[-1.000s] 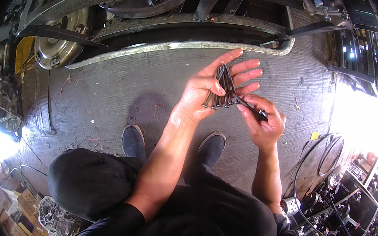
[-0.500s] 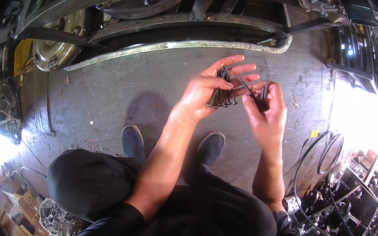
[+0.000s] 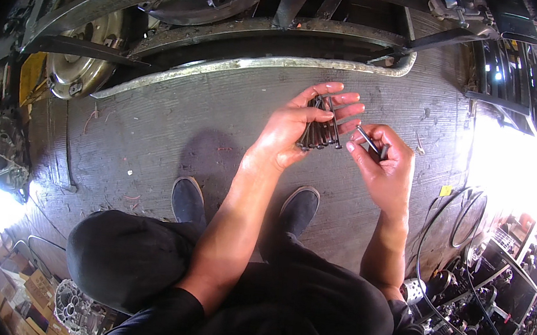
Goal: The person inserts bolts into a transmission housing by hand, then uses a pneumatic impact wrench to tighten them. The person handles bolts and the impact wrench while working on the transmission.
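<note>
My left hand point(image 3: 290, 125) clasps a bundle of several long dark bolts point(image 3: 315, 133), slim metal shanks with wider ends pointing down toward me. The thumb presses across them while the other fingers stretch out behind. One bolt at the bundle's right side stands slightly apart from the others. Just to the right, my right hand point(image 3: 385, 164) is closed on a few more bolts point(image 3: 368, 139). One of these sticks out between thumb and fingers toward the left hand, and others lie partly hidden in the palm. A small gap separates the two hands.
A metal frame point(image 3: 231, 29) with round metal parts point(image 3: 81, 70) spans the far side. My shoes point(image 3: 300, 211) stand on the grooved floor point(image 3: 151, 147). Black cable point(image 3: 423, 251) and a rack of metal parts point(image 3: 493, 292) are at right; cardboard boxes point(image 3: 36, 290) and a casing point(image 3: 73, 307) lie lower left.
My right hand has drawn back a little to the right and down from the left hand. The bolt between its fingertips has shifted with it. One more bolt lies along the bundle's right side.
</note>
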`<action>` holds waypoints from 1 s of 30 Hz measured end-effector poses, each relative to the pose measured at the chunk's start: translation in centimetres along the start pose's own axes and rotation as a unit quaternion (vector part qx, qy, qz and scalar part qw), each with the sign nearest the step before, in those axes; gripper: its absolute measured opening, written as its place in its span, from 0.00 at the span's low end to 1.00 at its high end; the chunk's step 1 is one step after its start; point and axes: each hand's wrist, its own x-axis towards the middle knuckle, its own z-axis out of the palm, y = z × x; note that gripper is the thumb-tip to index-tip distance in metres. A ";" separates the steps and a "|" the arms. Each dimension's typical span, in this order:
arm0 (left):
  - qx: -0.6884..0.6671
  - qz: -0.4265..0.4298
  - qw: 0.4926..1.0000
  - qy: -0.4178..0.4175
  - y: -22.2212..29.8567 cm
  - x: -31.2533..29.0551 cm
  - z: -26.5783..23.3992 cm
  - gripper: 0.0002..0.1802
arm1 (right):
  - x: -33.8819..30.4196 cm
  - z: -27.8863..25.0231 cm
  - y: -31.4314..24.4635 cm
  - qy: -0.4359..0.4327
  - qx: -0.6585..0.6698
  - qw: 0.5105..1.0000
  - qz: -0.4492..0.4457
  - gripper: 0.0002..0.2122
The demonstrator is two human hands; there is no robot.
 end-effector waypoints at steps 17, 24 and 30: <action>-0.019 0.008 0.998 -0.054 0.2 -0.1 -0.1 0.35 | -0.3 0.8 0.6 -0.018 0.035 0.998 -0.051 0.08; 0.005 0.005 0.999 -0.042 0.1 -0.1 0.0 0.34 | -0.5 0.1 0.4 -0.031 0.015 0.999 0.015 0.09; 0.022 -0.002 1.000 -0.010 0.0 -0.1 0.1 0.31 | -0.1 0.3 -0.1 0.038 0.076 0.995 0.057 0.10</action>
